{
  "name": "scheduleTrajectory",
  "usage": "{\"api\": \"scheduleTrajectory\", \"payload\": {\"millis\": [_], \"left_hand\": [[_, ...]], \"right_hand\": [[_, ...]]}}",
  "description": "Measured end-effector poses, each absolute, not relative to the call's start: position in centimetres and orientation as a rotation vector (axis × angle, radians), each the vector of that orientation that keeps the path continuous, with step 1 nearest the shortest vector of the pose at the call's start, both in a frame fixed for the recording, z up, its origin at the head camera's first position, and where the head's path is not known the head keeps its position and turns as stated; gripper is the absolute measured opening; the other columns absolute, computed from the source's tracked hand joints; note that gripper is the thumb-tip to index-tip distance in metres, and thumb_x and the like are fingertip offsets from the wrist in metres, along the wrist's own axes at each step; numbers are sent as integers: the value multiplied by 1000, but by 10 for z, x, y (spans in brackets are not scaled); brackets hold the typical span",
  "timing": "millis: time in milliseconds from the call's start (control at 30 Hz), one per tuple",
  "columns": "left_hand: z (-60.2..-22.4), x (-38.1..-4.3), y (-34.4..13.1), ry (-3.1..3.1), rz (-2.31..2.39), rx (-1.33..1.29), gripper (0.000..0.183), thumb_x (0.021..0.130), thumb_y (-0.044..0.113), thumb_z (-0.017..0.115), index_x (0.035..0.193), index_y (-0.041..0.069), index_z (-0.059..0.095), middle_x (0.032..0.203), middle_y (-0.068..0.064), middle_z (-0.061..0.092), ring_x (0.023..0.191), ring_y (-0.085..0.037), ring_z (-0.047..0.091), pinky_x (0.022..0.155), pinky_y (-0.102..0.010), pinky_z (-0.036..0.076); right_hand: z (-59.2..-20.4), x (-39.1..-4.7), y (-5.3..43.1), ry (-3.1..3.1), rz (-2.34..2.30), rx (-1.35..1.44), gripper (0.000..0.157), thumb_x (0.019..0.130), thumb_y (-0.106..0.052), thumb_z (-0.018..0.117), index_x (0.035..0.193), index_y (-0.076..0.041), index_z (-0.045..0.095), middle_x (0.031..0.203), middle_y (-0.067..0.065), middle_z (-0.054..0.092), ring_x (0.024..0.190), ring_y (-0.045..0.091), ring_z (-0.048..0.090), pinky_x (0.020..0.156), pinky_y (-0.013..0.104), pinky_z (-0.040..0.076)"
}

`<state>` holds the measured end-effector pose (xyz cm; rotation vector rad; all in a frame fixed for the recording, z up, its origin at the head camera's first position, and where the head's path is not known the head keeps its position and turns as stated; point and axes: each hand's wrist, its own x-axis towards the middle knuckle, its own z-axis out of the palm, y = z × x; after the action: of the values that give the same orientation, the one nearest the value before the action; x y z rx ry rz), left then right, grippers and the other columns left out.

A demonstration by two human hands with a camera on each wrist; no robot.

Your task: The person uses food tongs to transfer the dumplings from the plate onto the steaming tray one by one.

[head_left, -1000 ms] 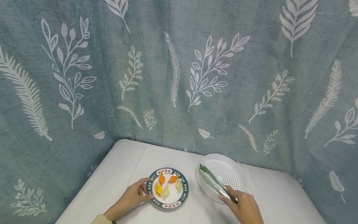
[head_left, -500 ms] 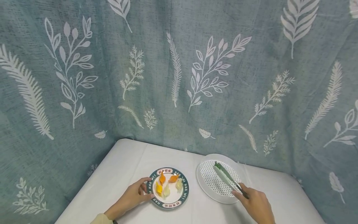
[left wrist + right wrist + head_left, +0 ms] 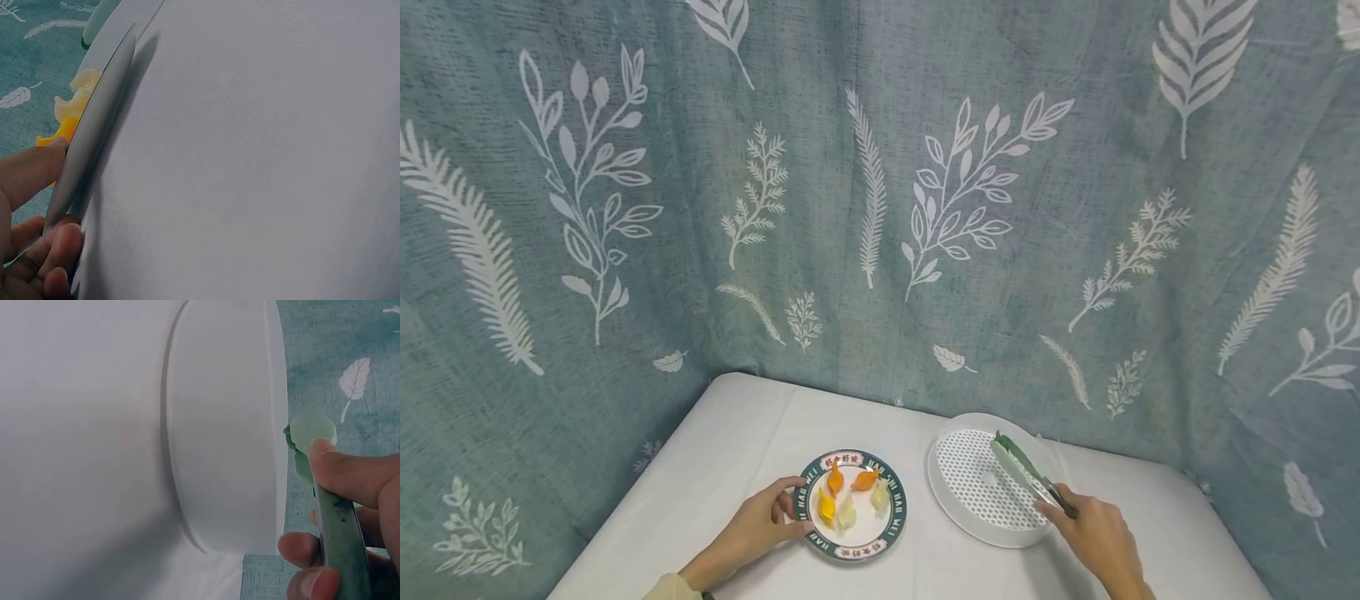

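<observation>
My left hand [image 3: 760, 523] grips the left rim of a green-edged plate [image 3: 857, 551], thumb on top and fingers at the underside in the left wrist view. On it lie two orange toy dumplings [image 3: 864, 479], a yellow one [image 3: 826, 506] and two pale ones [image 3: 846, 513]. My right hand [image 3: 1093, 531] holds green-tipped tongs [image 3: 1024, 468], thumb on one arm and fingers round the other. Their tips hang over a white perforated steamer tray [image 3: 970, 475]. A dark green piece [image 3: 301, 464] shows at the tips; its shape is mostly hidden.
A white table [image 3: 752, 425] carries the plate and, to its right, the round tray. Behind stands a blue-green curtain [image 3: 850, 350] with a leaf print, close to the tray's far rim.
My right hand and the tongs have moved right, from the tray's left side to over its right half. The left hand and the plate have stayed in place.
</observation>
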<state>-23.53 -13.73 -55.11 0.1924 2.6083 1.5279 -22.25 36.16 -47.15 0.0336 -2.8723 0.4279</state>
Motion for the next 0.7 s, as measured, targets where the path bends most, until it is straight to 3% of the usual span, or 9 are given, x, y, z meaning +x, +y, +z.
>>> {"api": "scheduleTrajectory", "payload": {"millis": [200, 567, 700], "left_hand": [[-550, -237, -135, 2623, 1509, 178, 75, 78, 38, 90, 141, 14, 58, 91, 2, 56, 75, -17, 50, 61, -27, 41], [-555, -237, -136, 2668, 1461, 171, 73, 78, 37, 90, 139, 16, 59, 90, 3, 56, 75, -16, 50, 61, -28, 41], [-553, -236, -137, 2669, 1461, 170, 73, 78, 38, 90, 140, 16, 58, 90, 3, 56, 75, -16, 50, 62, -29, 41]], "right_hand": [[-474, -236, 373, -2898, 406, 24, 66, 91, -52, 74, 124, 5, 70, 107, 28, 72, 71, 25, 64, 59, 49, 53], [-476, -251, 378, -3027, 416, -92, 76, 91, -59, 71, 129, 6, 67, 115, 31, 68, 74, 23, 61, 59, 46, 50], [-477, -254, 374, -3064, 412, -153, 72, 91, -55, 73, 127, 6, 67, 107, 27, 71, 73, 24, 57, 59, 45, 49]]}}
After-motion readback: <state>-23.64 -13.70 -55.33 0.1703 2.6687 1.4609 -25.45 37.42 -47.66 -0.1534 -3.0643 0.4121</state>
